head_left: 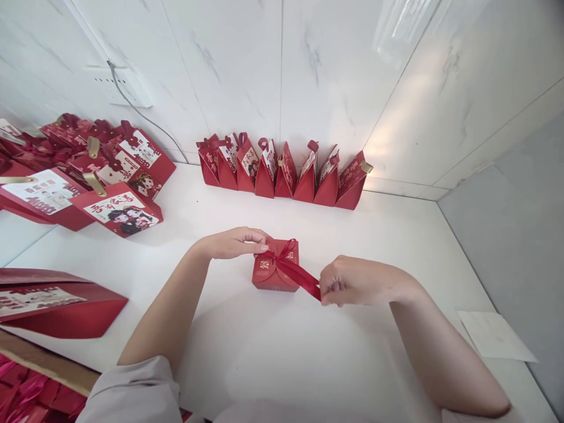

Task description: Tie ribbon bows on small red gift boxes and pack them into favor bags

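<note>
A small red gift box stands on the white table in the middle of the view, with a red ribbon tied over its top. My left hand pinches the ribbon at the box's top left corner, fingers closed. My right hand is closed on the ribbon's free end, which stretches taut from the knot down to the right.
A row of several finished red boxes lines the back wall. A heap of larger red boxes lies at the left, one flat red box nearer me. A cardboard carton with red ribbons sits bottom left. White paper lies right.
</note>
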A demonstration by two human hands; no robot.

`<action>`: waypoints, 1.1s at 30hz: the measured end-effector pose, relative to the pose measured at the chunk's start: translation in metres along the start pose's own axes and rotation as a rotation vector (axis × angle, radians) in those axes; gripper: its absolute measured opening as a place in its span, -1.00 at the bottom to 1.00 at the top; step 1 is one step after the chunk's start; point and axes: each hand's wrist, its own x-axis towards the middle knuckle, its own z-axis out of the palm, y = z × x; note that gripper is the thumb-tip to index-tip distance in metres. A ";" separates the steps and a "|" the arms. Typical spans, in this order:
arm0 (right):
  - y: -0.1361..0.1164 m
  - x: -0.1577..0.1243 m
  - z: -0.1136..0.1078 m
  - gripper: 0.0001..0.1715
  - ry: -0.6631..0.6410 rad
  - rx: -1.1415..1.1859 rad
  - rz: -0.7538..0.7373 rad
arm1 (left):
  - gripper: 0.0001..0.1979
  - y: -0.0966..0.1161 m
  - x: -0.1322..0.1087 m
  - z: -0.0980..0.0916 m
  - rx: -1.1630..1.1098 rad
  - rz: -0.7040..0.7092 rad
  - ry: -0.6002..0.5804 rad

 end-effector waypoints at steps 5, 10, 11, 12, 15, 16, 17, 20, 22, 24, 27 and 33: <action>-0.006 -0.017 -0.011 -0.72 -0.049 0.178 -0.053 | -0.76 0.008 -0.001 0.002 -0.045 -0.055 -0.214; -0.007 0.001 -0.007 -0.77 0.493 0.070 -0.330 | -0.75 0.010 -0.001 0.004 -0.029 -0.057 -0.292; -0.005 0.008 -0.005 -0.76 0.521 0.035 -0.339 | -0.74 0.010 -0.001 0.004 -0.018 -0.052 -0.294; -0.003 0.014 -0.002 -0.75 0.527 0.009 -0.347 | -0.74 0.011 -0.001 0.005 -0.005 -0.048 -0.291; 0.004 0.030 0.004 -0.81 0.496 -0.002 -0.349 | -0.73 0.012 -0.001 0.004 0.044 -0.039 -0.280; 0.006 0.033 0.005 -0.87 0.483 0.005 -0.344 | -0.73 0.013 -0.001 0.003 0.062 -0.034 -0.281; 0.007 0.035 0.007 -0.92 0.472 0.013 -0.339 | -0.72 0.014 -0.001 0.003 0.078 -0.030 -0.283; 0.009 0.037 0.009 -0.94 0.441 0.029 -0.336 | -0.71 0.016 -0.003 0.001 0.117 -0.038 -0.284; 0.010 0.038 0.010 -0.93 0.435 0.036 -0.353 | -0.71 0.016 -0.004 0.001 0.144 -0.045 -0.293; 0.011 0.038 0.010 -0.92 0.439 0.040 -0.366 | -0.71 0.015 -0.004 0.001 0.168 -0.045 -0.305; 0.012 0.039 0.009 -0.86 0.434 0.063 -0.353 | -0.71 0.013 -0.003 0.001 0.191 -0.044 -0.312; 0.014 0.040 0.006 -0.71 0.372 0.080 -0.342 | -0.66 0.019 -0.004 0.000 0.201 -0.091 -0.325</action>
